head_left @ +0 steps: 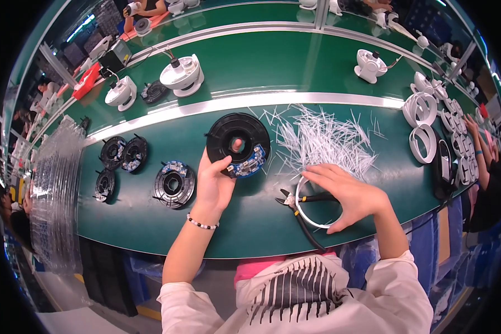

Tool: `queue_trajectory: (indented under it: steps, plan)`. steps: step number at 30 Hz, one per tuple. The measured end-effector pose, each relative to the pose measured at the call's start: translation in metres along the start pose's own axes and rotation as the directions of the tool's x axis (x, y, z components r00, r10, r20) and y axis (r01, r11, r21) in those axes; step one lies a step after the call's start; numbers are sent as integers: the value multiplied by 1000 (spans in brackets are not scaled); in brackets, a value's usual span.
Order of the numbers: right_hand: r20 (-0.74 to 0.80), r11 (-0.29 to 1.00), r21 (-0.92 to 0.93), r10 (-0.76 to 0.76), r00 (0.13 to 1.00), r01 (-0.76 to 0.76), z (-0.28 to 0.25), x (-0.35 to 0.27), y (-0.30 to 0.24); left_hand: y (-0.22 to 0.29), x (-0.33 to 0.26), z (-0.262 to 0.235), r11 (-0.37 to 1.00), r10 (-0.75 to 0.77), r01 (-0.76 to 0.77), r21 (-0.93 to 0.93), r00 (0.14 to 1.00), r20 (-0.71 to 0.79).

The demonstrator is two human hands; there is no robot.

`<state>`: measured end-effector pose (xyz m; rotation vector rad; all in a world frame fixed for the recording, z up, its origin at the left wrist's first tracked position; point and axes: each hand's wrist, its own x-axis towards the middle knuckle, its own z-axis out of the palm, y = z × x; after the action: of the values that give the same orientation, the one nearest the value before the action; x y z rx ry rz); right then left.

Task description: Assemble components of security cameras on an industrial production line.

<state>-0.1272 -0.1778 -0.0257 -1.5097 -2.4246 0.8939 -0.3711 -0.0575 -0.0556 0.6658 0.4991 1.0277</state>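
Observation:
My left hand grips a round black plastic housing, raised above the green bench. A blue circuit board sits along its lower right side, and a fingertip shows through its centre hole. My right hand spans a thin white ring, fingers at its upper rim and thumb at its lower rim. Partly behind the ring lie side cutters with black and yellow handles. Just beyond this hand spreads a pile of thin white strips, which look like cut plastic ties.
Several similar black housings rest on the left of the bench, beside stacked clear plastic trays. White rings stand at the right near a black case. Past a metal rail, white fan bases sit on a green belt. Other people work around.

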Motion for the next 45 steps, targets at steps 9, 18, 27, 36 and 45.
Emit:
queue_trajectory:
  steps: [9,18,27,36,45]
  plan:
    - [-502,469,834,425,753,291,19,59,-20,-25,-4,-1,1000,28,-28,-4,987,160]
    - [-603,703,654,262,753,279,43,77,-13,-16,-14,1,968,-247,239,76,851,464]
    - [-637,939,265,2,771,217,35,69,-21,-18,3,-2,827,-491,536,-170,835,247]
    - [-696,959,206,4,718,195,38,68,-32,-28,-3,1,881,-333,391,-266,912,239]
    - [-702,986,88,-40,711,143,33,71,-36,-33,-6,15,980,-149,175,-96,960,236]
